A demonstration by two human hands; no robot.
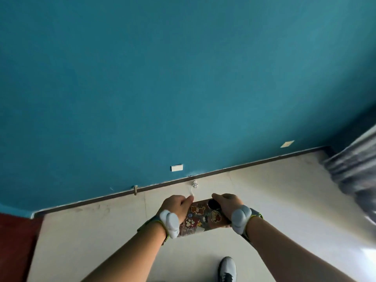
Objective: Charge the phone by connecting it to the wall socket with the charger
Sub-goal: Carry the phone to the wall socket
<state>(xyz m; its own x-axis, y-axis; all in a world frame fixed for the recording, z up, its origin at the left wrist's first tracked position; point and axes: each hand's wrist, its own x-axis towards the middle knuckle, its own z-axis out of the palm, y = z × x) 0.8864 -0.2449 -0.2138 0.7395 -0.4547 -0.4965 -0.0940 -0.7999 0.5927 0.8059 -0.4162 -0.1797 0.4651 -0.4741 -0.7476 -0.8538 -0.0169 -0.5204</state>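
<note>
Head view, right hand (227, 204) gripping flat sticker-covered phone (203, 217), left hand (177, 206) fingers pinching thin white cable (192, 191) — matte teal wall (183, 88)

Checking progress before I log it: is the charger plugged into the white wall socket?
No: the wall socket has nothing in it, and the left hand pinches the cable beside the phone.

no legible text, cartoon stickers on phone case (200, 217), lettering too blurred

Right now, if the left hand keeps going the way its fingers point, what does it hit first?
The left hand pinches the cable at the phone, fingers pointing up-right toward the wall. Next in that line is probably the charger on the floor by the skirting; depth is unclear.
</note>
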